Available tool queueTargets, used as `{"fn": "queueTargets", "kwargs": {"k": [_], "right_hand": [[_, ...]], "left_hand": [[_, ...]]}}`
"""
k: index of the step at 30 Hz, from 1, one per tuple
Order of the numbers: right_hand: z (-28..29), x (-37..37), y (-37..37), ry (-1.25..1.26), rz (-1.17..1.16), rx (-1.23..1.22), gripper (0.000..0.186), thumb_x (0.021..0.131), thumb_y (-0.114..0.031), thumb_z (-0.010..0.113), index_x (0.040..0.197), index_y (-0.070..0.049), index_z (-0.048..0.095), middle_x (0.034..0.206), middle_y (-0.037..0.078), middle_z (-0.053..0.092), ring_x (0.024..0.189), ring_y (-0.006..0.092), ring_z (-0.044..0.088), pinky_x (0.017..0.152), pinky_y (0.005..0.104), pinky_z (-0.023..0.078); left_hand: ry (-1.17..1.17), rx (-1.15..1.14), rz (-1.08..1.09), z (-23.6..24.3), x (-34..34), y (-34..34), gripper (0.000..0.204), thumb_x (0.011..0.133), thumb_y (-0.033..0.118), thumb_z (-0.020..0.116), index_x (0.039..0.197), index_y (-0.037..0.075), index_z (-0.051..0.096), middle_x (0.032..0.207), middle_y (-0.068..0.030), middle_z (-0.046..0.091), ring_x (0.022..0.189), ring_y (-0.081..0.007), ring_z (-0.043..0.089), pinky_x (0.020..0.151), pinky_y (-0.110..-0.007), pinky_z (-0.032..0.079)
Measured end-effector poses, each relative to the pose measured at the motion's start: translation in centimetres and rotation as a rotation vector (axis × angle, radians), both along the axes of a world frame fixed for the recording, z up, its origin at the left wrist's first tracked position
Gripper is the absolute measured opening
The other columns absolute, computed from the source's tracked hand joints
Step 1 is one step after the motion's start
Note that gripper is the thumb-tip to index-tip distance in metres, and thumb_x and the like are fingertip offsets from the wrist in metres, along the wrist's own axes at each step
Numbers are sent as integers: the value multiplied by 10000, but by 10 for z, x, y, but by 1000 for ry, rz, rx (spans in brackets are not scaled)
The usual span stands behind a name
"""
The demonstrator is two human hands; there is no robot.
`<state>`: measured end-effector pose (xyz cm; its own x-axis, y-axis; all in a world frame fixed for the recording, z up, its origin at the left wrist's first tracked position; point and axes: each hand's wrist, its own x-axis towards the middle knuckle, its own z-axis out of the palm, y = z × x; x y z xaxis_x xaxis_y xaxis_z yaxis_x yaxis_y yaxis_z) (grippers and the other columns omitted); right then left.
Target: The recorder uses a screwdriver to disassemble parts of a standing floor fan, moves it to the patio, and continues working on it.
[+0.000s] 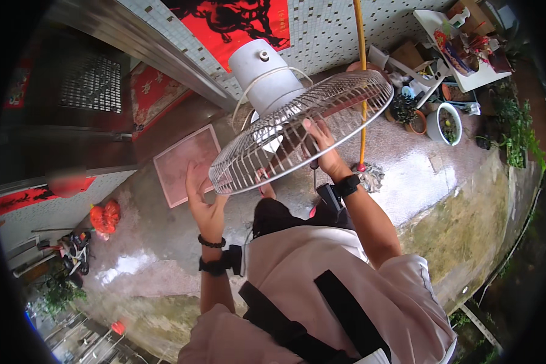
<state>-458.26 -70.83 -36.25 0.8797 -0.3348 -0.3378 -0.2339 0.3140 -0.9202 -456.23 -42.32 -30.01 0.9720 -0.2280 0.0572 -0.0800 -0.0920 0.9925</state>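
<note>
A white electric fan [262, 73] with a round wire grille [303, 130] stands in front of me, its grille tilted and facing me. My left hand [206, 206] is cupped at the grille's left rim, fingers apart; whether it touches the wire I cannot tell. On the right, my right hand [327, 148] has its fingertips up against the grille's wires. From its palm a screwdriver [313, 164] with a dark handle and thin shaft points downward, partly hidden by the hand. Dark blades show dimly behind the wires.
A pinkish mat [188, 164] lies before the doorway at left. A yellow pole with a mop head [370, 177] leans behind the fan. Farther right are a white bucket [444, 124], potted plants and a white table [467, 73]. Red lantern-like ornaments [105, 216] hang at left.
</note>
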Motion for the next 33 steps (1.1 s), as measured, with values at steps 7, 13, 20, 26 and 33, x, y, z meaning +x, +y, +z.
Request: {"fn": "queueTargets", "kwargs": {"k": [7,13,20,26,33], "right_hand": [[8,-3,-9,149,122,121,409,905,-404,577,1136,-71,518,757,67,545,499,124,511,399,243,378],[-67,-34,-34,-155,179,-404,362,925,-93,467,1276,-37,537,1303,167,512,1188,316,487,990,378,401],[-23,-25,-48,-179,297,-631,346,909,-27,480,1243,51,529,1353,187,502,1208,305,510,1050,391,381],[-12,-34,-57,-456,421,-1150,348,862,16,557,1208,51,553,1202,175,613,1104,285,591,1035,434,416],[-1,-16,-68,-282,329,-864,433,771,6,690,1181,59,561,1095,150,645,1035,283,627,986,449,451]], "left_hand": [[333,110,293,-34,-71,-3,438,791,69,765,1147,44,509,1098,-56,547,1007,-145,568,874,-283,491],[470,4,-25,-75,-73,-43,331,799,89,759,1068,16,582,1000,-86,648,930,-140,621,815,-285,516],[544,-92,-94,-99,-51,-73,342,819,119,726,1102,14,565,1035,-105,633,959,-175,611,839,-314,506],[581,-142,-108,-98,-38,-95,355,835,144,697,1131,12,551,1065,-121,621,984,-206,602,859,-339,498],[593,-236,-28,-90,-30,-113,373,855,173,663,1165,10,534,1100,-140,606,1013,-241,592,883,-368,489]]}}
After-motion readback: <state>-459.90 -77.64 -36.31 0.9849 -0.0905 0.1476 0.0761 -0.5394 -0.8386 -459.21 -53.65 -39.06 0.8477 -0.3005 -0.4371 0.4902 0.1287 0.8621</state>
